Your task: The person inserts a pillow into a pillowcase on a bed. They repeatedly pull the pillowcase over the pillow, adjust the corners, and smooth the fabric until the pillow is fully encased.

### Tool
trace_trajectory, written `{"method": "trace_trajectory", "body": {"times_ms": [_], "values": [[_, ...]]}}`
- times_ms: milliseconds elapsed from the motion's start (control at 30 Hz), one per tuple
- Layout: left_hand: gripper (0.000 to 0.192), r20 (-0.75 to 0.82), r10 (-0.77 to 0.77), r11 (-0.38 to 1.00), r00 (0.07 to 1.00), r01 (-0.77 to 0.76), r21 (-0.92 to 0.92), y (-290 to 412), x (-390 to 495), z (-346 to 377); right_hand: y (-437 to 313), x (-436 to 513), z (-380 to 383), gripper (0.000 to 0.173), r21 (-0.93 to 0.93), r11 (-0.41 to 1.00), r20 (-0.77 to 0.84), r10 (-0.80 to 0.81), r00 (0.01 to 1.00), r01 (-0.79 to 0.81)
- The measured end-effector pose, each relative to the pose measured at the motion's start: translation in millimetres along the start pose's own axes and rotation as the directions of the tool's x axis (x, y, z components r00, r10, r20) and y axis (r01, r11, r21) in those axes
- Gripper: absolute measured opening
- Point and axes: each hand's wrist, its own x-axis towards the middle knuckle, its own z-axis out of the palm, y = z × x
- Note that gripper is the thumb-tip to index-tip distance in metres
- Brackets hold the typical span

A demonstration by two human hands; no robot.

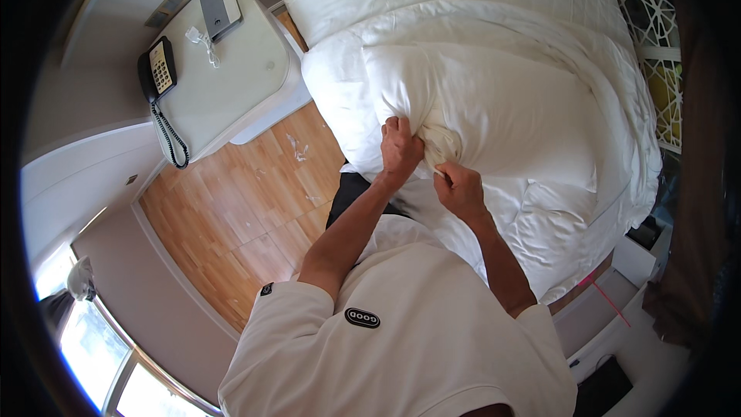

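Observation:
A white pillow in a pillowcase lies on the rumpled white duvet of a bed in front of me. My left hand is closed around a bunched fold at the near left end of the pillowcase. Just below and to its right, my right hand pinches the edge of the same opening. Between the two hands, a cream-coloured bunched fabric shows, which looks like the inner pillow. How deep it sits in the case is hidden.
Left of the bed stands a bedside table with a corded telephone, a white charger with cable and a grey-and-white box. White scraps litter the wood-look floor. A white lattice screen borders the right.

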Motion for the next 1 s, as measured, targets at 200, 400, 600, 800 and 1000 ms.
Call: {"method": "trace_trajectory", "body": {"times_ms": [200,400,600,800,1000], "values": [[0.037,0.004,0.039,0.999,0.999,-0.039,-0.023,-1,8,-11,0,2,10,0.003,0.006,1.000,-0.011,0.008,1.000,-0.008],[0.043,-0.244,0.058,0.996,0.968,-0.071,-0.046,-11,6,0,0,-3,4,0.004,0.007,0.999,-0.014,0.039,0.999,-0.039],[0.038,0.064,-0.232,0.965,0.971,0.238,-0.111,-13,10,-15,4,-18,1,0.006,0.101,0.986,-0.011,0.137,0.991,-0.135],[0.022,0.052,-0.198,0.961,0.979,0.204,-0.188,-18,21,-2,9,-4,5,0.011,0.096,0.992,-0.007,0.087,0.996,-0.086],[0.016,0.161,-0.356,0.825,0.921,0.390,-0.409,-4,44,-6,-9,22,-10,0.016,0.129,0.987,-0.075,0.104,0.992,-0.094]]}}
